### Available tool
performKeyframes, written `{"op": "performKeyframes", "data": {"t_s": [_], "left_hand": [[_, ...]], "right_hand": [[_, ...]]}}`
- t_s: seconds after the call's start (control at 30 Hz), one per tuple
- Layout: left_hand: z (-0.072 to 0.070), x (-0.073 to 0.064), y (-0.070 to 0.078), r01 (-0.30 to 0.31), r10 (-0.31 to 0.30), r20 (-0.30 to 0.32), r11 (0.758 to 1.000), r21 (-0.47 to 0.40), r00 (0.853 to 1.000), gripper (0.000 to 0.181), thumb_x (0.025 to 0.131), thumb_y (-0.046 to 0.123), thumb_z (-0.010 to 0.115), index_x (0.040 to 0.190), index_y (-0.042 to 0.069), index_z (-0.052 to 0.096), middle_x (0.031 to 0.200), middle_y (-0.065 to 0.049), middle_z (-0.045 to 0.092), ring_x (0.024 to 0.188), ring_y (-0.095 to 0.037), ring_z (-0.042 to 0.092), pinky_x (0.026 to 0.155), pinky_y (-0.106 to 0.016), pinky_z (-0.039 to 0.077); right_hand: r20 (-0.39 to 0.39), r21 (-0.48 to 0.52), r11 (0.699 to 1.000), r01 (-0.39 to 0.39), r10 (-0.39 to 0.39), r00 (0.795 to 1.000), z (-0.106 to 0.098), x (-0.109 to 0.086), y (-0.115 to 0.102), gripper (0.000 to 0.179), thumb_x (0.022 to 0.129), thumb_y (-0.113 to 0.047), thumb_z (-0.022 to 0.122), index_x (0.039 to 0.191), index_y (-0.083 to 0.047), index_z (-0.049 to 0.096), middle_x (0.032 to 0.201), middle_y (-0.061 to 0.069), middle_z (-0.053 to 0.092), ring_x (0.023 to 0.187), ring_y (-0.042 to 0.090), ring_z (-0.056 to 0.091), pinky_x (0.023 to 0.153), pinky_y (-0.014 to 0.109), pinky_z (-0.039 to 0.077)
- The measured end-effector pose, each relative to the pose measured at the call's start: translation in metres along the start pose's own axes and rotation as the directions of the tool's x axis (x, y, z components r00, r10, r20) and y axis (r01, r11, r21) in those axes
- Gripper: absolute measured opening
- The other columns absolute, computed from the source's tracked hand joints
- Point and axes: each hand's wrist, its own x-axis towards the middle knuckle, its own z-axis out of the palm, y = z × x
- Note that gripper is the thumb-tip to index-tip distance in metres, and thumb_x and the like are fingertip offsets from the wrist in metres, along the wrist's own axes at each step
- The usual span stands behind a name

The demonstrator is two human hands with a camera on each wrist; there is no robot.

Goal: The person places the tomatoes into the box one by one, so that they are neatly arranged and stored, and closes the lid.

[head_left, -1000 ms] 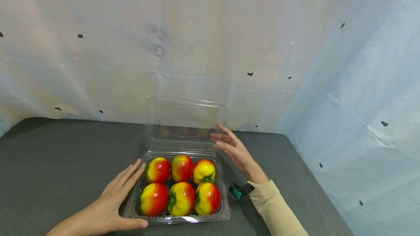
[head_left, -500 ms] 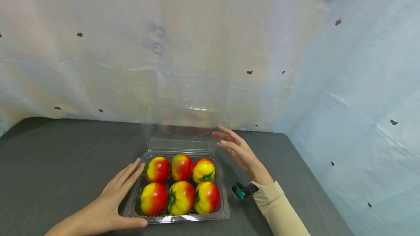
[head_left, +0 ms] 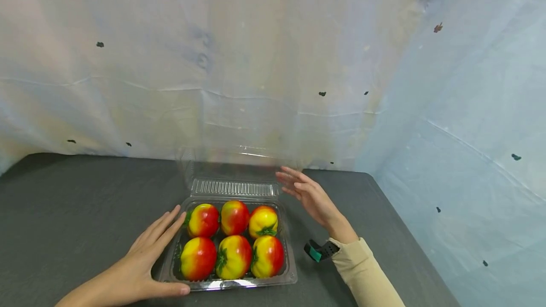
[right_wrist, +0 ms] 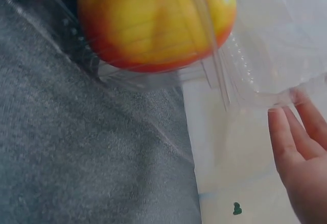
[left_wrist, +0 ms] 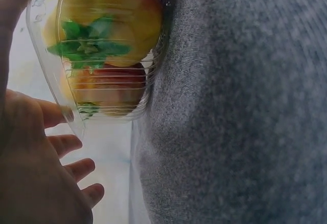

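Note:
A clear plastic clamshell box (head_left: 290,276) sits on the dark table, its base holding several shiny red-and-yellow fruits (head_left: 233,257) with green leafy tops; their exact kind is unclear. The transparent lid (head_left: 234,187) stands raised at the back. My left hand (head_left: 138,262) spans the base's left side, fingers extended along the rim and thumb at the front corner. My right hand (head_left: 313,198) is at the lid's right edge. In the right wrist view, the extended fingertips (right_wrist: 280,119) touch the lid's rim; part of that hand is cut off by the frame.
Dark grey cloth covers the table (head_left: 98,193). Behind it hangs a pale plastic sheet (head_left: 256,51) with small dark spots, and another sheet (head_left: 477,155) runs along the right side. A black band (head_left: 322,251) with a green piece is on the right wrist.
The lid's upper edge has come lower and looks wider, tipped toward me. The right hand has shifted slightly down and right with it. The left hand and the fruits hold nearly the same position.

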Motion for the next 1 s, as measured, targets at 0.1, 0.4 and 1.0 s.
{"op": "performKeyframes", "data": {"t_s": [0.1,0.4,1.0], "left_hand": [[0.0,-0.002,-0.002,-0.015,0.015,0.001,1.0,0.002,1.0,0.113,0.072,0.043,0.081,0.156,0.027,0.006,0.162,-0.006,-0.003,0.136,-0.055,0.013,0.077,-0.082,0.024],[-0.002,-0.003,-0.002,-0.007,0.01,0.043,0.997,-0.08,0.999,0.114,0.074,0.036,0.081,0.156,0.026,0.003,0.162,-0.011,-0.006,0.134,-0.056,0.012,0.073,-0.082,0.03],[-0.021,0.003,0.004,0.16,-0.139,0.121,0.969,-0.188,0.983,0.095,0.092,0.032,0.063,0.153,0.031,-0.011,0.159,-0.021,-0.005,0.135,-0.058,0.007,0.077,-0.078,0.033]], "right_hand": [[0.008,0.018,1.0,-0.021,0.021,1.0,-0.001,-0.003,0.001,0.053,0.103,-0.022,0.033,0.15,0.003,0.024,0.154,0.022,0.027,0.141,0.021,0.032,0.114,0.038,0.029],[0.016,0.084,0.996,0.031,-0.032,0.999,-0.001,-0.01,0.004,0.049,0.104,-0.02,0.019,0.143,-0.007,0.045,0.148,0.007,0.045,0.137,0.018,0.04,0.109,0.032,0.035],[-0.102,0.026,1.0,-0.006,0.008,0.995,0.012,-0.02,-0.003,0.029,0.104,-0.031,0.037,0.123,-0.022,0.057,0.127,-0.008,0.055,0.119,0.008,0.05,0.102,0.023,0.041]]}}
